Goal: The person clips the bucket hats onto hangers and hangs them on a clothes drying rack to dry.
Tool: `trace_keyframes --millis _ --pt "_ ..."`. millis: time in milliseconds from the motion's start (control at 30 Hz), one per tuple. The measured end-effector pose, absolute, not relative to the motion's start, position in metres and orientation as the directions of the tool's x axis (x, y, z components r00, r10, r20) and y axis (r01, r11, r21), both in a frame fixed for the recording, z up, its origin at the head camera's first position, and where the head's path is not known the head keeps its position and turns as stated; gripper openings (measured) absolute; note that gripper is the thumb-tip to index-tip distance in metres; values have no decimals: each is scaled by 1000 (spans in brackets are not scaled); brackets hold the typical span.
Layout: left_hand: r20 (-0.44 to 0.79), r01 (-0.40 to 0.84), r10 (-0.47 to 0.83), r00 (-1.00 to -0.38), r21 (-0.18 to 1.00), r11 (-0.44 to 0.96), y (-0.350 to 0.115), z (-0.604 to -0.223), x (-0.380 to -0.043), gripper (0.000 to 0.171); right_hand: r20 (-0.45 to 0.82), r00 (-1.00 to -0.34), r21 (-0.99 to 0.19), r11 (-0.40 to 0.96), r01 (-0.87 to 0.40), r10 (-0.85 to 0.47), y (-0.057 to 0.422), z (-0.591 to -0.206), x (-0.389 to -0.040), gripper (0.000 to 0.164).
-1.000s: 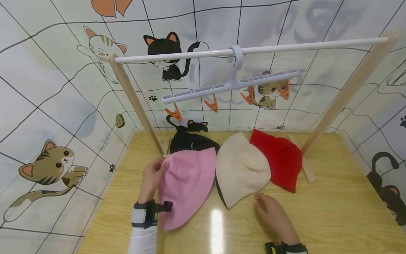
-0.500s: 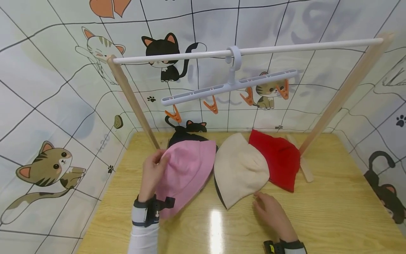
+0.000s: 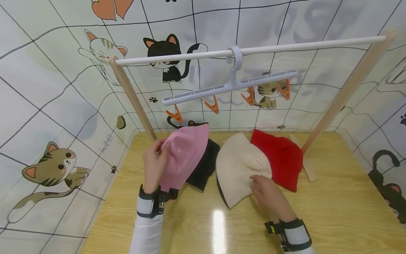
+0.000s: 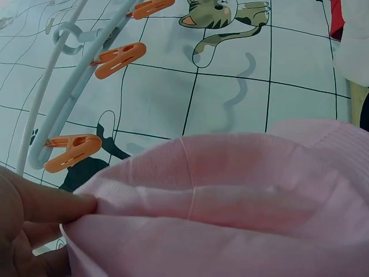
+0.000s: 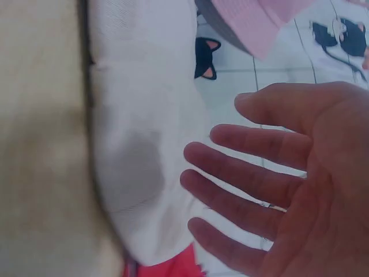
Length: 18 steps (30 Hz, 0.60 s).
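Note:
My left hand pinches the edge of a pink bucket hat, which is raised off the table in front of a black hat. In the left wrist view the thumb and fingers grip the pink brim at the lower left. My right hand hovers over the lower right of a cream bucket hat, its fingers loosely spread and holding nothing. The right wrist view shows the relaxed fingers beside the cream hat. A red hat lies partly behind the cream one.
Across the back stands a rack with a white rod and wooden posts. From the rod hangs a pale hanger with several orange clips. A cat-patterned cloth wall surrounds the wooden table.
My left hand has lifted the pink hat upward and tilted it, uncovering more of the black hat. The right hand has risen slightly and moved over the cream hat's edge.

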<state>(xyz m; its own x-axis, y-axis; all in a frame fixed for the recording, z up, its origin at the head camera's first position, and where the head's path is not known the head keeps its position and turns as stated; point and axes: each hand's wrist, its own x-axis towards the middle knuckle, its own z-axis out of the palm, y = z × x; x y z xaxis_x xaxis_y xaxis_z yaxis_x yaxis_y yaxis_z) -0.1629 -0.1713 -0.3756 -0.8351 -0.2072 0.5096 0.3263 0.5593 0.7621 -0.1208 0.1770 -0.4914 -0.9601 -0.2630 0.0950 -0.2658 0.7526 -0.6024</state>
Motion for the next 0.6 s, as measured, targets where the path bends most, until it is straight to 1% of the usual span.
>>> trace_keyframes --millis 200,333,600 --pt "532 324 -221 -817 742 588 -168 -375 -170 10 142 -919 -495 777 -389 -369 179 -480 -145 33" --pt "538 327 -219 -814 735 594 -167 -377 -172 9 162 -888 -465 761 -453 -430 175 -472 -159 34" --pt "537 321 -221 -814 733 600 -161 -375 -176 11 148 -883 -441 769 -462 -446 160 -457 -186 37"
